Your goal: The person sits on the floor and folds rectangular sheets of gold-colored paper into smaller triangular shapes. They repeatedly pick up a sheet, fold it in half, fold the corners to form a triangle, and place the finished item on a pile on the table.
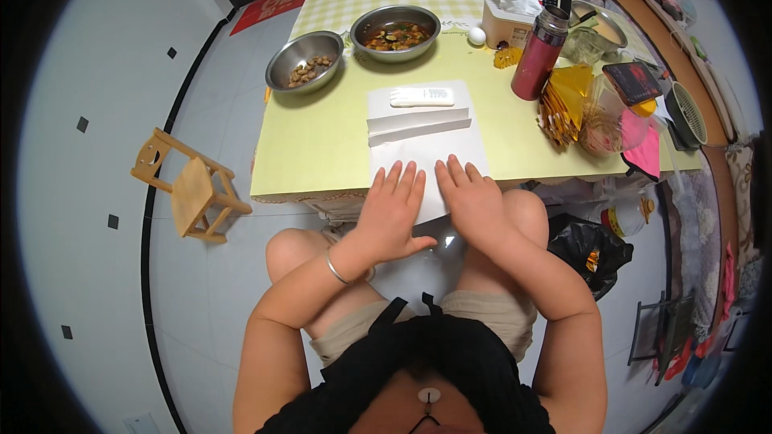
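Observation:
A white sheet of paper (pixel 429 153) lies on the table, its near end reaching past the front edge. Across its middle runs a raised, folded strip (pixel 420 125). Beyond the fold, a white rectangular piece like a small case (pixel 422 97) rests on the paper. My left hand (pixel 394 209) lies flat on the left near part of the sheet, fingers stretched forward and thumb out to the side. On the right near part, my right hand (pixel 473 201) presses down flat with its fingers extended. Neither hand grips anything.
Two steel bowls stand at the back left, one with nuts (pixel 305 63), one with food in liquid (pixel 394 32). Rightward are an egg (pixel 477 36), a tissue box (pixel 508 22), a red flask (pixel 540 56), gold foil paper (pixel 567 100) and a clear container (pixel 601 127). A wooden chair (pixel 193 185) stands left.

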Demonstrator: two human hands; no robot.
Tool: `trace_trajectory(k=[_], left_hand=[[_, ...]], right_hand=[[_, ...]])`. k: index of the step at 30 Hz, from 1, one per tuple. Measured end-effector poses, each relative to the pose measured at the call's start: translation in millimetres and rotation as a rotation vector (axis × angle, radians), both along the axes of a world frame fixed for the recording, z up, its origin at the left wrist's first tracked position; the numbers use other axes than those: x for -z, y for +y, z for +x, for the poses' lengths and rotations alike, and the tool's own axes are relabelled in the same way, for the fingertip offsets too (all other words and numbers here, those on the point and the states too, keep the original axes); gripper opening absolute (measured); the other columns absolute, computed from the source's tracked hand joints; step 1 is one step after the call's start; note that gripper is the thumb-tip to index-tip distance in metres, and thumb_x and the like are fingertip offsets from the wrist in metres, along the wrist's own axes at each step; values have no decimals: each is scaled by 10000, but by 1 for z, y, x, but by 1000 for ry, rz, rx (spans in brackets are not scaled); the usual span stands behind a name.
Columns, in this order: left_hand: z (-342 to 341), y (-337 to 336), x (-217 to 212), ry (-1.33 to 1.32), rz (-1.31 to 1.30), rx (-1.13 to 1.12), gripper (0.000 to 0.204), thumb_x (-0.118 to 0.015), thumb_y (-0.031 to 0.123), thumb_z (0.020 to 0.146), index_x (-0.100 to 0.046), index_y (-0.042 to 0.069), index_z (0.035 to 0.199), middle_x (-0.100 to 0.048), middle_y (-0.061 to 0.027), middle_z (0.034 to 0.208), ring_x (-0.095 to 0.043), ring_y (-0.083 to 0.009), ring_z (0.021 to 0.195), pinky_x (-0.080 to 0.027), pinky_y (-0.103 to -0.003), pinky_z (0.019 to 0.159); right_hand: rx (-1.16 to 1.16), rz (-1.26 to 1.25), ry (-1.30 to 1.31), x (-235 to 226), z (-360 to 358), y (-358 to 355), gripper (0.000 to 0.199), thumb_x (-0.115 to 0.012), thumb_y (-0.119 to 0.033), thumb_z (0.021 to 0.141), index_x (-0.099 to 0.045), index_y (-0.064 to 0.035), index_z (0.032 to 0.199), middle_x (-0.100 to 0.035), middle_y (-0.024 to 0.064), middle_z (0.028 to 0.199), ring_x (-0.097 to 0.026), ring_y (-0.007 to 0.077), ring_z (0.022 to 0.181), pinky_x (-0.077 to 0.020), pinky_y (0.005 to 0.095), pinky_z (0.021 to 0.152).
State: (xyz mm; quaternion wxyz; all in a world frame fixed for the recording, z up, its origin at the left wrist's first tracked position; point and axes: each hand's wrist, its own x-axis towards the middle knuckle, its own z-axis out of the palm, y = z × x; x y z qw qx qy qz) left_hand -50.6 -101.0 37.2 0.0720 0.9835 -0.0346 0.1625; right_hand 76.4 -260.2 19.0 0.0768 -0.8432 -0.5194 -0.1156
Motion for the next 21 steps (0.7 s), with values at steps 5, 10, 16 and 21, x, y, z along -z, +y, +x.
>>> trace_trajectory(k=[5, 10, 16, 21], left_hand=[[-10, 7, 25, -62, 100, -5, 634, -747, 143, 733, -580, -50, 1314, -592, -272, 1333, -553, -422, 1287, -413, -578, 1096], [-10, 38, 19, 52, -94, 73, 361, -699, 30, 760, -675, 34, 1120, -631, -201, 1312, -579, -414, 1260, -443, -539, 1079], [9, 62, -11, 7, -293, 36, 109, -754, 79, 786, -702, 105, 878, -490, -186, 1520, -315, -463, 1481, -327, -508, 1172], [39, 94, -5, 135, -353, 155, 141, -759, 235, 836, -708, 107, 869, -462, -173, 1546, -317, -414, 1488, -282, -494, 1184]], right_hand=[[-169, 5, -53, 2, 3, -6, 524, -606, -135, 870, -570, -14, 1379, -600, 190, 1400, -604, 392, 1246, -500, 508, 979], [-325, 62, 104, 4, 16, -15, 420, -690, -150, 854, -652, -40, 1257, -606, 157, 1393, -563, 402, 1292, -445, 525, 1070], [-409, 165, 524, -2, 53, -8, 147, -758, -180, 846, -745, -54, 921, -568, 174, 1441, -443, 437, 1401, -401, 467, 1135], [-426, 123, 471, -9, 59, -4, 154, -752, -211, 867, -752, -61, 902, -477, 186, 1537, -340, 451, 1470, -313, 502, 1190]])
